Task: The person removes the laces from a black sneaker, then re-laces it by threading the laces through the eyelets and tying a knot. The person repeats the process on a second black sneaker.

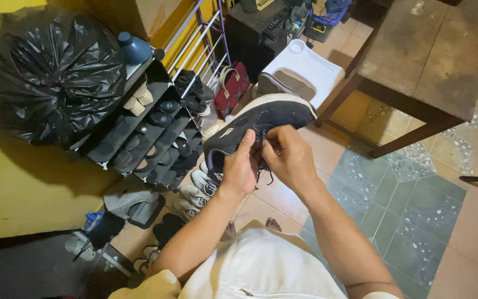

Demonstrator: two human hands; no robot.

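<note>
A black sneaker (261, 123) with a pale sole is held up in front of me, toe pointing away to the right. My left hand (240, 169) grips its near side by the tongue and laces. My right hand (290, 158) pinches the dark laces at the top of the shoe, fingers closed on them. Both hands touch each other over the lace area, which they partly hide. My bare toes (273, 223) show on the tiled floor below.
A black shoe rack (139, 133) full of shoes stands at the left against a yellow wall, with a big black plastic bag (45, 72) beside it. More shoes (195, 194) lie on the floor. A white stool (305, 69) and wooden table (421, 61) stand ahead.
</note>
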